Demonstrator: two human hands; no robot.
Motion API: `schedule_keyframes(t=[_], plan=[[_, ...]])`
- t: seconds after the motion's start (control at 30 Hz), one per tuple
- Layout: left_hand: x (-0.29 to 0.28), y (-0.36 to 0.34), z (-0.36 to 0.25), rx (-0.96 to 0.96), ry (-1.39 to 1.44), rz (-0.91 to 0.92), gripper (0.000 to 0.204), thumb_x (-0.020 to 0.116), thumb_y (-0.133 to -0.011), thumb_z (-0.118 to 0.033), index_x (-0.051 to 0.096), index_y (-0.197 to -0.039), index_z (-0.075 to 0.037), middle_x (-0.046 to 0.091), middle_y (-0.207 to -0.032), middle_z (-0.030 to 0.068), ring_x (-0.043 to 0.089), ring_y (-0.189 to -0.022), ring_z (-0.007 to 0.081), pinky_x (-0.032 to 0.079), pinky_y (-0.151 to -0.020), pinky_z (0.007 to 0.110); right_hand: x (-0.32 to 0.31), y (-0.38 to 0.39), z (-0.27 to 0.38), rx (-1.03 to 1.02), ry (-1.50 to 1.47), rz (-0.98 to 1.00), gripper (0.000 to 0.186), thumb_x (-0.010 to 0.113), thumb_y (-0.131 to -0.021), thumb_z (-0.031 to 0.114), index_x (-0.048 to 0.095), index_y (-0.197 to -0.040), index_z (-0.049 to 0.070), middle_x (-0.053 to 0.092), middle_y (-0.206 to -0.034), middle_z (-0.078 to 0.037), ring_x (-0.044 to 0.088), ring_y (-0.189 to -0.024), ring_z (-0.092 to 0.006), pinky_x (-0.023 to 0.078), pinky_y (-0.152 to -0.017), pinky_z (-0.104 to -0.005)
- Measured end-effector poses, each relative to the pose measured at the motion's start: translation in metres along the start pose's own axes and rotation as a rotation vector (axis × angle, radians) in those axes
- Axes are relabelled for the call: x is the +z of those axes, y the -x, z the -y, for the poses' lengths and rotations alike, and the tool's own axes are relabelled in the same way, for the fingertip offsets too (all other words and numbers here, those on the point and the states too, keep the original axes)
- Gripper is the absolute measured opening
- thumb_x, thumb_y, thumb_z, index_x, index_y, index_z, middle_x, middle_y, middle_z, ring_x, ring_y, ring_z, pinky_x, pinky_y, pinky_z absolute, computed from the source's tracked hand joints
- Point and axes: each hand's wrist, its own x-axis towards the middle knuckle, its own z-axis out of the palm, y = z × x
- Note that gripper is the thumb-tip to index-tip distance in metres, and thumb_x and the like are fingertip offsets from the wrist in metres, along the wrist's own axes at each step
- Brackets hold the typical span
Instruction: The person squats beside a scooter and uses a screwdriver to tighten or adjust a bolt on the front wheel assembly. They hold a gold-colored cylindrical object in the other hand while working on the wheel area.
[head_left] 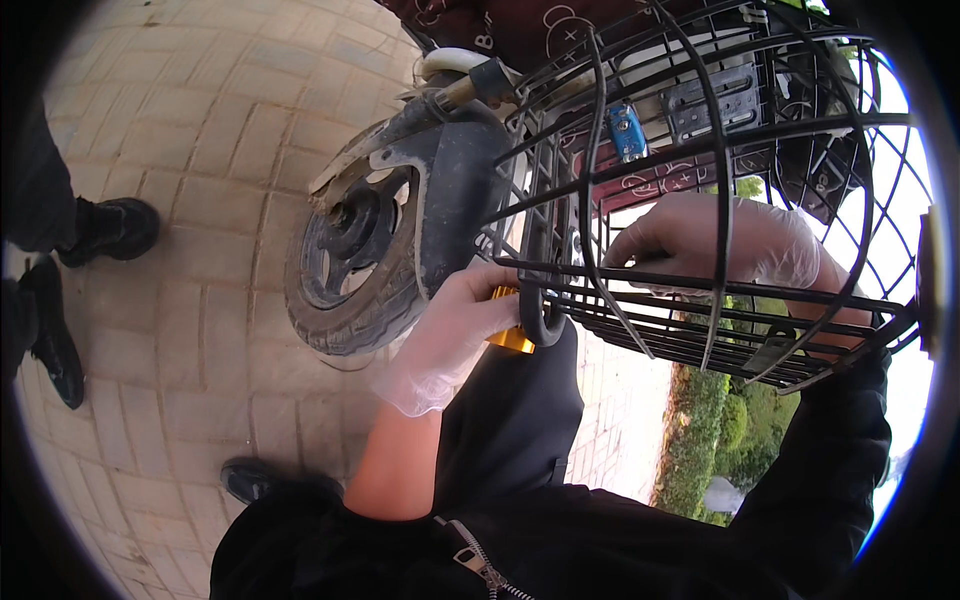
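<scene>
Fingers bent against gold piece

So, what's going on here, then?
A person in thin, see-through gloves is working at the black wire basket of a scooter-like vehicle. The left hand holds a gold-coloured piece up against the basket's edge, near the wheel. The right hand shows through the basket's wires, fingers curled; whether it grips anything can't be made out. Another person's shoes show off to the left on the paving.
</scene>
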Motion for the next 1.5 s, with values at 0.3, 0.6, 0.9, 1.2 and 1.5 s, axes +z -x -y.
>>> schedule_keyframes(t=[0.3,0.6,0.9,1.2,1.5], plan=[[-0.009,-0.006,0.0,-0.019,0.025,0.107,0.017,0.071,-0.092,-0.009,0.068,-0.104,0.003,0.066,-0.096,0.0069,0.066,-0.078,0.0125,0.053,-0.071,0.024,0.001,-0.017,0.022,0.177,-0.088,0.124,0.034,0.059,-0.1,0.029,0.071,-0.113,0.001,0.07,-0.075,-0.01,0.066,-0.064,-0.0171,0.053,-0.064,-0.0312],[-0.012,-0.011,0.008,0.041,-0.043,0.08,0.018,0.069,-0.092,-0.003,0.068,-0.108,0.004,0.068,-0.09,0.0062,0.067,-0.078,0.0102,0.051,-0.066,0.022,0.0,-0.01,0.028,0.234,-0.493,0.095,0.03,0.065,-0.096,0.03,0.072,-0.098,0.0,0.063,-0.064,-0.002,0.061,-0.055,-0.0099,0.046,-0.048,-0.0257],[-0.015,-0.015,0.009,0.03,-0.06,0.113,0.027,0.075,-0.09,-0.011,0.068,-0.11,0.006,0.067,-0.099,0.0089,0.068,-0.08,0.0138,0.055,-0.072,0.025,0.029,-0.023,0.017,0.196,-0.443,-0.27,0.02,0.077,-0.09,0.02,0.071,-0.097,0.003,0.059,-0.066,0.003,0.05,-0.057,-0.0042,0.037,-0.051,-0.0246],[-0.014,-0.014,0.001,-0.024,0.004,0.096,0.04,0.075,-0.086,-0.015,0.065,-0.117,0.009,0.064,-0.102,0.0094,0.066,-0.083,0.0125,0.054,-0.07,0.025,0.044,-0.025,-0.008,-0.041,-0.556,-0.357,0.028,0.079,-0.088,0.026,0.071,-0.099,0.002,0.065,-0.065,0.002,0.061,-0.057,-0.003,0.046,-0.05,-0.0207],[-0.023,-0.016,-0.004,-0.002,-0.065,0.239,0.045,0.066,-0.087,-0.01,0.062,-0.13,0.005,0.063,-0.106,0.0118,0.067,-0.083,0.0162,0.055,-0.072,0.027,0.044,-0.023,-0.024,-0.153,-0.17,-0.42,0.026,0.083,-0.085,0.024,0.069,-0.092,0.003,0.062,-0.064,0.002,0.059,-0.055,-0.0051,0.044,-0.05,-0.0229]])
